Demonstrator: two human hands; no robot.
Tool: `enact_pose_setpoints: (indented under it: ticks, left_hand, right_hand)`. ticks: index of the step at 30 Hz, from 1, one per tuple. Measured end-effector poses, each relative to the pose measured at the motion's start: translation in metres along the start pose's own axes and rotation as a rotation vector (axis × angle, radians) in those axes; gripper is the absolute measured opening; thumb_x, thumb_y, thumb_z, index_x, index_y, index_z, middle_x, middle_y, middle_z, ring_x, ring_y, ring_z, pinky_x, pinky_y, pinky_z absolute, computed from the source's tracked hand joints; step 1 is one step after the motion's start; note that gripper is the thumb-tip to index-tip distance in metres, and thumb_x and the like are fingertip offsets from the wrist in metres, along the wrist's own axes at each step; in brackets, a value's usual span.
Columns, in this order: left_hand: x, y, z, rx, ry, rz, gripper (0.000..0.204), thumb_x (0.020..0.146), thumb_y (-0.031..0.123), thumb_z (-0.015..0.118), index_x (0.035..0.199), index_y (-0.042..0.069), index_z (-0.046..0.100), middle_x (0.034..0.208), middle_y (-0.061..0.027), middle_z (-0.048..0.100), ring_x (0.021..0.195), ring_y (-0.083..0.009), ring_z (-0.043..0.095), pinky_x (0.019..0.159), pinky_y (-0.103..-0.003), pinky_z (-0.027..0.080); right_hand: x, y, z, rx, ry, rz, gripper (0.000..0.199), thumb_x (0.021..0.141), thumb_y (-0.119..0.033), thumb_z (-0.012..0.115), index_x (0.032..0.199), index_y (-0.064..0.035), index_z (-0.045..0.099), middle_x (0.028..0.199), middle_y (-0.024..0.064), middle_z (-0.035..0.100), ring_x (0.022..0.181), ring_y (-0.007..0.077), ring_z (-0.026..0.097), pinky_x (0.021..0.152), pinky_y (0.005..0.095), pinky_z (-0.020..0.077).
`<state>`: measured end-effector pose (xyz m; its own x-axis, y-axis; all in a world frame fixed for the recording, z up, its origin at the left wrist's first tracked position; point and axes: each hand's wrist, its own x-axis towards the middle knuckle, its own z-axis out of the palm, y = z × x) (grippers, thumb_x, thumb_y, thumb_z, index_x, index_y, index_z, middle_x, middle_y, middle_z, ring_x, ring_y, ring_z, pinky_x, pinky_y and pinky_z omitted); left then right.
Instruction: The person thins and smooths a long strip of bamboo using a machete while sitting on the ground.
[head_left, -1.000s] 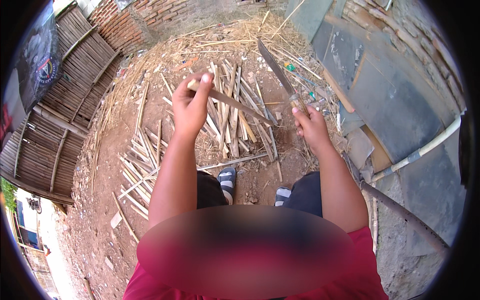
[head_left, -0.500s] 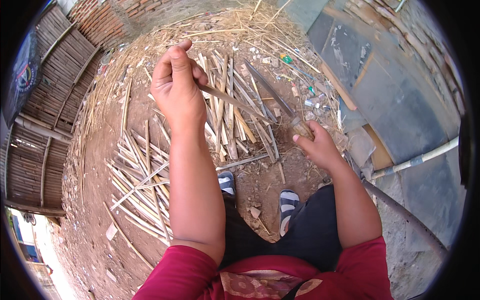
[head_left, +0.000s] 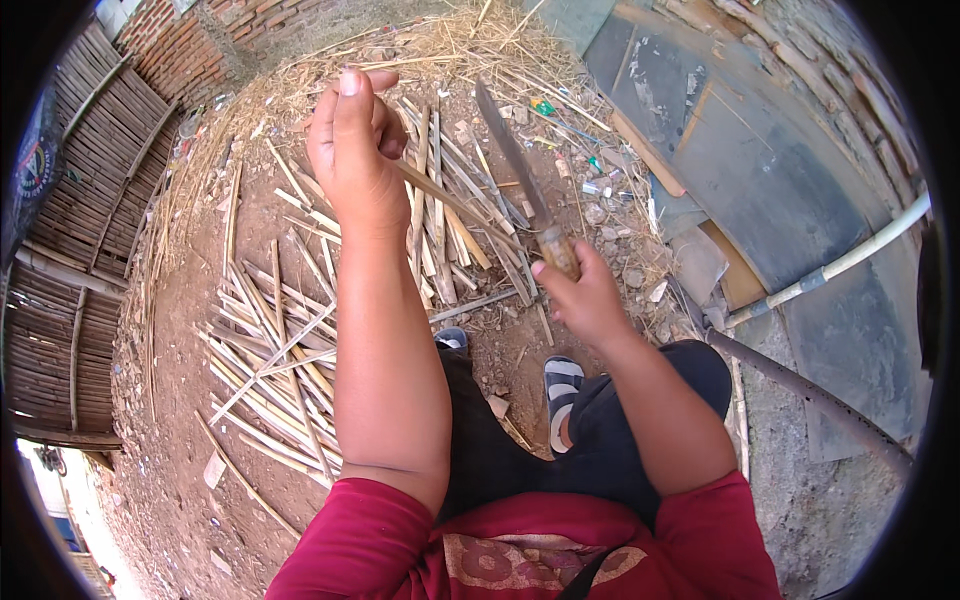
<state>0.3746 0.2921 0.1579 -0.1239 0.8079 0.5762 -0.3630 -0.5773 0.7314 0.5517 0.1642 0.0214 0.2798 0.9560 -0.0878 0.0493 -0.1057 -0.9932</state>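
My left hand (head_left: 358,150) is raised and closed around one end of a split bamboo strip (head_left: 452,201). The strip slants down to the right, its far end over a heap of other bamboo strips (head_left: 437,235). In my right hand (head_left: 588,298) is a long knife, its worn, pale handle (head_left: 558,252) gripped in my fingers. The dark knife blade (head_left: 515,155) points up and away, slightly leftward. It looks close to the strip's lower end, but I cannot tell whether they touch.
A second pile of bamboo strips (head_left: 270,375) lies on the dirt left of my feet. Dry straw (head_left: 440,60) and litter cover the far ground. Dark sheets (head_left: 760,190) lean at right, with a pipe (head_left: 830,270) across them. A bamboo wall (head_left: 95,190) stands at left.
My right hand and the knife have moved left, nearer the strip, and the blade is more upright. My left hand still grips the strip, held slightly higher. My right knee has shifted outward.
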Motion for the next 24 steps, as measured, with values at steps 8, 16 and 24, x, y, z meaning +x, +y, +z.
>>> enact_pose_setpoints:
  ticks: [8,16,24]
  left_hand:
    - [0.0,-0.002,-0.021,-0.175,-0.229,-0.15,0.043,0.099,0.046,0.052,0.083,0.007,0.06,0.054,0.006,0.025,0.048,-0.0086,0.021,0.048,-0.027,0.019]
    - [-0.005,-0.002,-0.008,-0.183,-0.239,-0.18,0.038,0.098,0.041,0.054,0.076,0.01,0.055,0.055,0.0043,0.026,0.05,-0.0096,0.019,0.049,-0.028,0.018]
    - [-0.001,-0.002,-0.023,-0.157,-0.165,-0.16,0.036,0.097,0.038,0.055,0.073,0.011,0.051,0.056,0.0036,0.027,0.05,-0.0107,0.019,0.049,-0.029,0.018]
  right_hand:
    - [-0.003,0.033,0.002,-0.164,0.08,-0.178,0.035,0.087,-0.021,0.073,0.11,0.0014,0.059,0.089,0.014,0.067,0.081,0.0243,0.066,0.073,0.0368,0.0505]
    - [0.007,0.089,0.016,-0.515,-0.122,0.092,0.035,0.082,-0.022,0.071,0.107,-0.0004,0.058,0.093,0.0229,0.067,0.089,0.0378,0.068,0.078,0.0433,0.0522]
    - [0.012,0.055,0.014,-0.254,0.001,-0.046,0.034,0.081,-0.022,0.069,0.106,-0.0006,0.059,0.088,0.0215,0.067,0.086,0.0384,0.068,0.077,0.0454,0.0518]
